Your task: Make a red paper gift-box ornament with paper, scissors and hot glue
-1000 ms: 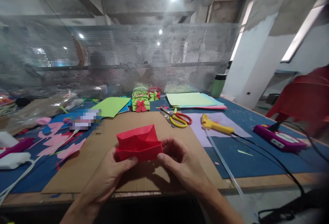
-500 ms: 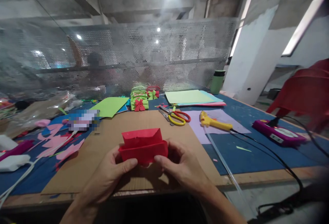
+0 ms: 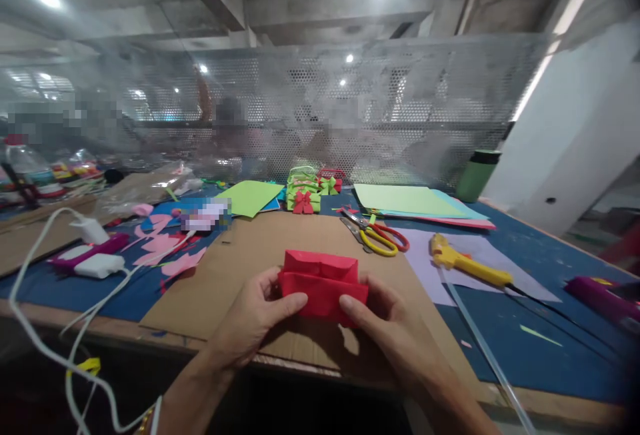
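Between my two hands I hold a folded red paper piece [image 3: 323, 292], shaped like a small open bag or box, over the cardboard sheet [image 3: 250, 248]. My left hand [image 3: 257, 312] grips its left end, thumb on the front face. At the right end my right hand [image 3: 383, 308] pinches it the same way. The fingers behind the paper are partly hidden. Beyond it lie scissors [image 3: 380, 242] with yellow and red handles. Small green paper bags [image 3: 303, 188], one with a red bow [image 3: 303, 202], stand at the back.
A yellow glue gun [image 3: 467, 265] with a clear glue stick rests on lilac paper [image 3: 420, 255] at right. Coloured sheets [image 3: 410, 200] and a green bottle [image 3: 477, 175] stand behind. Pink scraps [image 3: 163, 245], white cables [image 3: 35, 342] and a purple power strip [image 3: 90, 252] are left.
My view has turned left, so everything appears further right and more of the left side shows. Both hands still hold the red paper, its top tilted slightly differently.
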Available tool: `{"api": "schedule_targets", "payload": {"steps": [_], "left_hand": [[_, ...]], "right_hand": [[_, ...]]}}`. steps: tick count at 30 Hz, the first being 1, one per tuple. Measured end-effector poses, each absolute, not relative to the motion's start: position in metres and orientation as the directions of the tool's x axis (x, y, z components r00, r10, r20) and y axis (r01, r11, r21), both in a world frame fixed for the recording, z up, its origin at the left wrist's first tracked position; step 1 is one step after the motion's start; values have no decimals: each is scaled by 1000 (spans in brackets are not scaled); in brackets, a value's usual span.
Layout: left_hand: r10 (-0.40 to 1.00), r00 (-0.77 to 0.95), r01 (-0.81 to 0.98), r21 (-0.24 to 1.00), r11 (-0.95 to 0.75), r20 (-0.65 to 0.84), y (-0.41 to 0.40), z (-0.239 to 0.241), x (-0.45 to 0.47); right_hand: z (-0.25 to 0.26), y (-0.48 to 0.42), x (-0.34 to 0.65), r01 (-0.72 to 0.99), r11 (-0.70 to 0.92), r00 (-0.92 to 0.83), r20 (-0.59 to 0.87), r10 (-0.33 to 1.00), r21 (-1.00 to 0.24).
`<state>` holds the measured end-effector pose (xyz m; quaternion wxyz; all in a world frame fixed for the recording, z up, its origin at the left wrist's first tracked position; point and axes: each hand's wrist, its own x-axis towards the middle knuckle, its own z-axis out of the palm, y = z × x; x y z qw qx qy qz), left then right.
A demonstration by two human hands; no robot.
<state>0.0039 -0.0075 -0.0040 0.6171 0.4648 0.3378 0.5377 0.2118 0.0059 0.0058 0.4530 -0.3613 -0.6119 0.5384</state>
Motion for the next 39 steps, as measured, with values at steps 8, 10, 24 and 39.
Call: {"api": "schedule_targets", "payload": {"steps": [8,10,24,39], "left_hand": [[944,314,-302,953,-4,103,-12,5,6],[949,297,-351,937,4,107,-10,6,8],[969,237,-351,936,25,63,-8,1,13],[989,144,-344,939,28,24,-6,5,19]], "right_hand": [[2,7,215,53,136,-248,119,962,-989],[3,6,215,86,148,-266,120,956,-985],[8,4,211,47,87,-277,70,958,-995],[7,5,210,46,81,-281,65,958,-996]]}}
